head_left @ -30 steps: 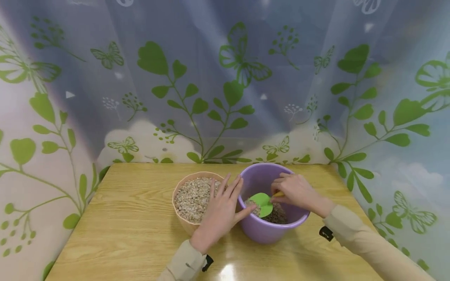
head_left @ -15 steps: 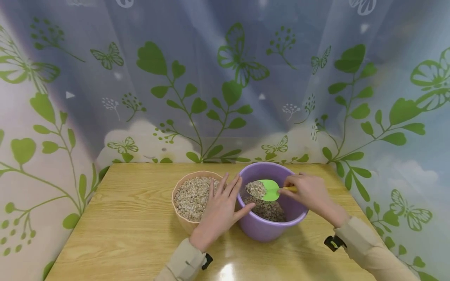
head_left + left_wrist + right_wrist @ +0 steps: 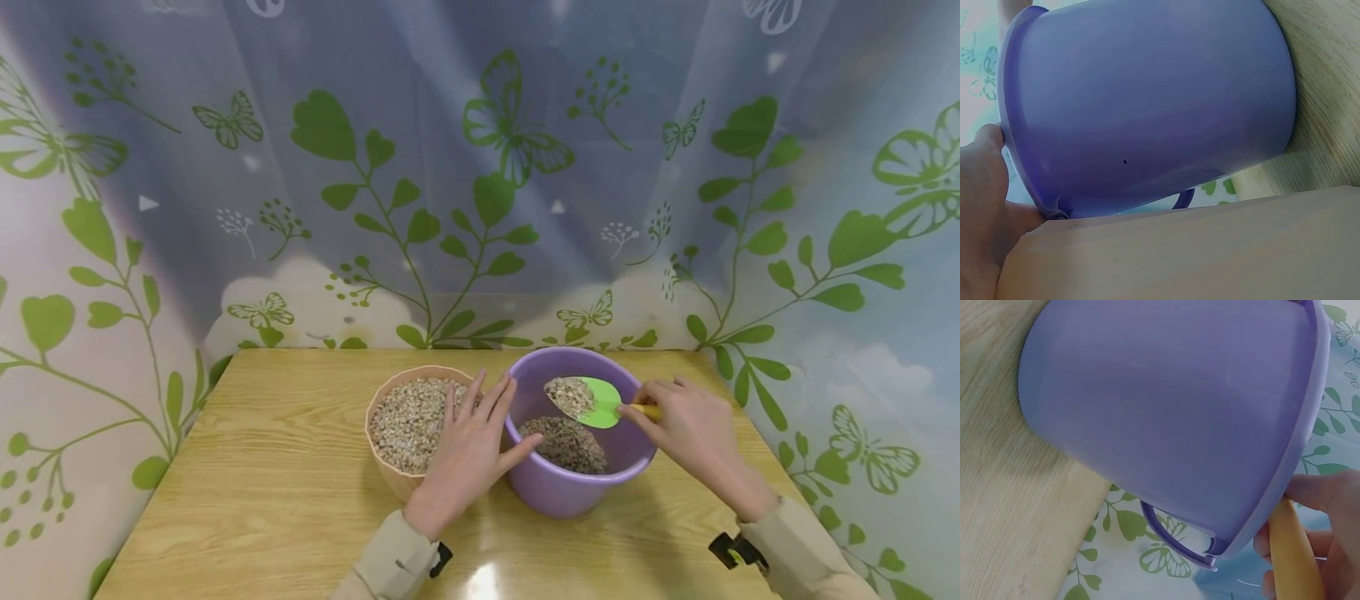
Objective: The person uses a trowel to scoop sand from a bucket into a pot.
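My right hand [image 3: 693, 425] grips the yellow handle [image 3: 1294, 556] of a small toy shovel. Its green blade [image 3: 603, 402] carries a heap of pale gravel-like grains over the mouth of a purple bucket [image 3: 551, 490]. More grains [image 3: 566, 443] lie at the bucket's bottom. With fingers spread and mostly straight, my left hand [image 3: 465, 454] rests across the rims of the bucket and a peach-coloured pot [image 3: 392, 483]. That pot is filled near its rim with the same grains [image 3: 411, 423]. The left wrist view has the left thumb at the bucket's rim.
Bucket and pot stand side by side on a wooden table [image 3: 285, 467]. A curved purple bail handle [image 3: 1169, 537] hangs at the bucket's far side. Behind the table's back edge hangs a leaf-and-butterfly printed curtain [image 3: 420, 167].
The loaded shovel has risen from low in the bucket and moved right with my right hand, its blade levelling out. My left hand has stayed in place on the rims.
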`<state>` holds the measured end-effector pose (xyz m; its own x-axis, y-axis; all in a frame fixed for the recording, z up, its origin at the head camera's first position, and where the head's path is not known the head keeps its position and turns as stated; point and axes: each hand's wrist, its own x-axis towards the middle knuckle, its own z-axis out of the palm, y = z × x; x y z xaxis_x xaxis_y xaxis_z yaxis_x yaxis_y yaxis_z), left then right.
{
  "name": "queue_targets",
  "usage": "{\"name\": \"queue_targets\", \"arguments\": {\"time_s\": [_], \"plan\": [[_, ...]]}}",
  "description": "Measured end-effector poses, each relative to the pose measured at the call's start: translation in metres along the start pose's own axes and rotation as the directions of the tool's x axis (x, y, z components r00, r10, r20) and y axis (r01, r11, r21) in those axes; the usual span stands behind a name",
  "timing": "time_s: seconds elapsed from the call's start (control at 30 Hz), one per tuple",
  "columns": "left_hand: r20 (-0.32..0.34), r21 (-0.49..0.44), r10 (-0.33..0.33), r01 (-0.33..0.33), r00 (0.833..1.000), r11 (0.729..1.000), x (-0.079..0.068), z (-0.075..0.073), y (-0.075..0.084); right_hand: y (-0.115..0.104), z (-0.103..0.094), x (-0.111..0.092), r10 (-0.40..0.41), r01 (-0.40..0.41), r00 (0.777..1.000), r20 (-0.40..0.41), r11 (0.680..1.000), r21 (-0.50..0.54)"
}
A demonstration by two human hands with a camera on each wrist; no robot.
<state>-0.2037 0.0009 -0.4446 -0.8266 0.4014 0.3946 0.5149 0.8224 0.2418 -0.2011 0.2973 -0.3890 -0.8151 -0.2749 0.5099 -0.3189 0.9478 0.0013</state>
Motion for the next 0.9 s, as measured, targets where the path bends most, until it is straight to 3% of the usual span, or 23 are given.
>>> {"name": "queue_targets", "arguments": {"time_s": [0.17, 0.57, 0.9], "plan": [[-0.006, -0.008, -0.001, 0.001, 1.000, 1.000, -0.001, 0.000, 0.000, 0.000, -0.001, -0.003, -0.034, 0.034, 0.999, -0.033, 0.999, -0.015], [-0.014, 0.009, 0.008, -0.008, 1.000, 1.000, 0.000, -0.001, 0.001, -0.001, -0.004, -0.005, -0.035, 0.034, 0.999, -0.030, 0.999, -0.027], [0.021, -0.008, -0.022, 0.023, 1.000, 1.000, -0.007, -0.015, -0.008, -0.004, -0.008, -0.004, -0.042, 0.042, 0.999, -0.019, 0.999, -0.025]]}}
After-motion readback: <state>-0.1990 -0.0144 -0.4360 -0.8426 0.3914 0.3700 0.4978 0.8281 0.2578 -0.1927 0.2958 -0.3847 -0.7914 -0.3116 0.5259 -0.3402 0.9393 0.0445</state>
